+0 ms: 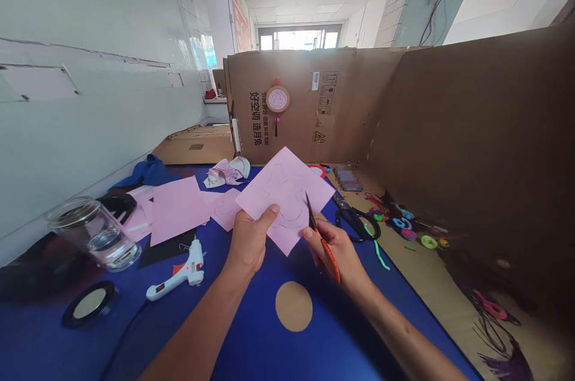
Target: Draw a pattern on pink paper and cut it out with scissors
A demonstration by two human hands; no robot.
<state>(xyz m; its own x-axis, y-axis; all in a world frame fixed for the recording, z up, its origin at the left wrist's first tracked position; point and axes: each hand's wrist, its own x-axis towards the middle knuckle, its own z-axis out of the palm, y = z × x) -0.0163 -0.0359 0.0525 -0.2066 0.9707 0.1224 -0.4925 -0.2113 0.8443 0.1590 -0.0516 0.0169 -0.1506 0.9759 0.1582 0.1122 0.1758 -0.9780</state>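
Now the left hand (249, 243) grips a pink paper sheet (287, 189) with dark drawn curves, while the right hand (335, 255) clamps orange-handled scissors (330, 261), tips just beside the sheet's edge.

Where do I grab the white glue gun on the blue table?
Grab the white glue gun by its handle from the side nearest you: it lies flat, with the handle toward you, the cord at its end, and the nozzle pointing away.

A paper sheet (285, 195) is hovering over the table (359, 321), with a glue gun (177, 273) lying near left and a glass jar (94, 234) sitting left of it.
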